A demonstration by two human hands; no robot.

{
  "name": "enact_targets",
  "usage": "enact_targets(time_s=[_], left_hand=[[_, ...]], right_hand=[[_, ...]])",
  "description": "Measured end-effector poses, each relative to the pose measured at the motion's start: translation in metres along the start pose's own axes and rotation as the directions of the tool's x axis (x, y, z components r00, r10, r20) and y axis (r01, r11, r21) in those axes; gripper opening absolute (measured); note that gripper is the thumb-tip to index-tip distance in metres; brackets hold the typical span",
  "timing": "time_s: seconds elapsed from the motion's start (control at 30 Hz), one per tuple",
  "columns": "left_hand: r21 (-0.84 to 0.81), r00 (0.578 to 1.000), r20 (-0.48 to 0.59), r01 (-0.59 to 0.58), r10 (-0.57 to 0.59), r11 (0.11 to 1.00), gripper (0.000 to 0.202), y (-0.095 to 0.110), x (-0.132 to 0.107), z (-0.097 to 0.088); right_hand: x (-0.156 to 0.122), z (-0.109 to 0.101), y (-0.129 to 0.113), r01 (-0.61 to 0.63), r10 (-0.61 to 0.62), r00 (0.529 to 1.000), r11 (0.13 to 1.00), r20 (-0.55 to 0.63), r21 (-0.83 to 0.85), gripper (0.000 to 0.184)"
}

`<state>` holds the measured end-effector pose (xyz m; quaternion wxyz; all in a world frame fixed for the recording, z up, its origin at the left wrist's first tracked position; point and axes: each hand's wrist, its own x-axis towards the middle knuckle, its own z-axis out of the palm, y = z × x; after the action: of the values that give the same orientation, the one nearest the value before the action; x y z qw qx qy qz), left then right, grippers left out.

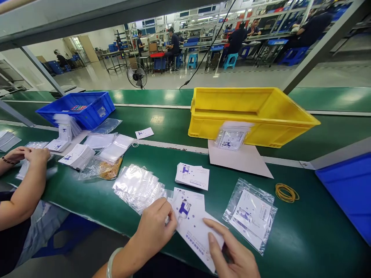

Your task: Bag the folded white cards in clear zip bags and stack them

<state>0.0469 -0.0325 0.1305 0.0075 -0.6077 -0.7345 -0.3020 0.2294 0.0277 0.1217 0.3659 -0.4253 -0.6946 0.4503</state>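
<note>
My right hand grips a white printed leaflet with purple pictures by its right edge. At the leaflet's left edge is my left hand, wearing a bangle, its fingers pinched together; what they hold is hidden. Another printed sheet shows just behind the leaflet. Left of it, clear plastic bags lie fanned out on the green bench. A stack of printed cards sits farther back. To the right lie filled clear bags with printed cards inside.
A yellow bin stands behind, a filled bag leaning on its front above cardboard. Rubber bands lie right, near a blue bin. At left, a co-worker's hands work beside a blue crate and card stacks.
</note>
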Motion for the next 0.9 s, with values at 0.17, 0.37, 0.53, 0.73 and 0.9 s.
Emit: enact_targets(time_s=[0.17,0.37,0.53,0.73,0.9], left_hand=[[-0.086,0.995,0.011,-0.100,0.101,0.991,0.020,0.009,0.000,0.000],[-0.454,0.978,0.105,0.207,-0.179,0.867,0.022,0.008,0.004,-0.022],[-0.717,0.933,0.202,0.349,-0.300,0.603,0.024,0.015,0.006,-0.028],[-0.623,0.972,0.080,0.223,-0.223,0.749,0.013,0.008,0.004,-0.034],[-0.558,0.963,0.264,0.192,-0.046,0.807,0.017,-0.002,0.006,-0.042]], right_hand=[[-0.003,0.023,0.001,-0.044,0.027,0.975,0.996,0.221,0.072,0.037],[0.003,0.016,0.001,0.142,-0.163,0.980,0.976,0.116,0.167,0.036],[0.006,0.024,0.008,0.431,-0.420,0.876,0.902,0.237,0.004,0.069],[0.011,0.027,0.009,0.366,-0.372,0.917,0.928,0.146,0.069,0.020],[0.013,0.015,0.000,0.221,-0.254,0.952,0.956,0.170,0.194,0.015]])
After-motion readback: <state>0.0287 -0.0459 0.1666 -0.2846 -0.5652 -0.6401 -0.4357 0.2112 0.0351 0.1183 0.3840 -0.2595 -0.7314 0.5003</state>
